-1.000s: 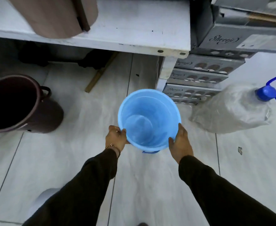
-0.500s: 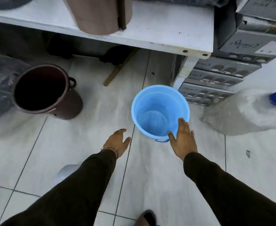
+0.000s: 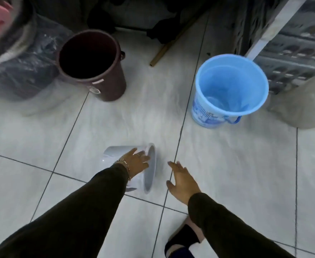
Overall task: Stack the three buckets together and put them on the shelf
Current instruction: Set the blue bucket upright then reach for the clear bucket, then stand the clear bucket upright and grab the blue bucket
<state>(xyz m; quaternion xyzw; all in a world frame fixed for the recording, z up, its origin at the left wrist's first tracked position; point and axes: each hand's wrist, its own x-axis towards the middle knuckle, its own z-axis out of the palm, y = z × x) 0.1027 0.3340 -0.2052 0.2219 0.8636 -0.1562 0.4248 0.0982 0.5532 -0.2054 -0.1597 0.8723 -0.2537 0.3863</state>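
Observation:
A small white bucket (image 3: 114, 153) lies on its side on the tiled floor, mouth facing right. My left hand (image 3: 136, 161) rests on its upper side near the rim, fingers curled over it. My right hand (image 3: 182, 180) hovers just right of the bucket's mouth, fingers spread, holding nothing. A light blue bucket (image 3: 229, 90) stands upright at the right, apart from both hands. A dark maroon bucket (image 3: 91, 64) stands upright at the upper left. The shelf's white leg (image 3: 270, 28) shows at the upper right.
Grey stacked crates (image 3: 294, 58) sit behind the blue bucket, with a large pale water jug (image 3: 300, 103) beside them. A plastic-wrapped dark bundle (image 3: 19, 75) lies left of the maroon bucket. A wooden stick (image 3: 171, 45) lies under the shelf. My foot (image 3: 182, 241) is below.
Both hands left the blue bucket, which now stands on the floor. The view swung left and down; my left hand reached the white bucket, and my right hand moved beside it.

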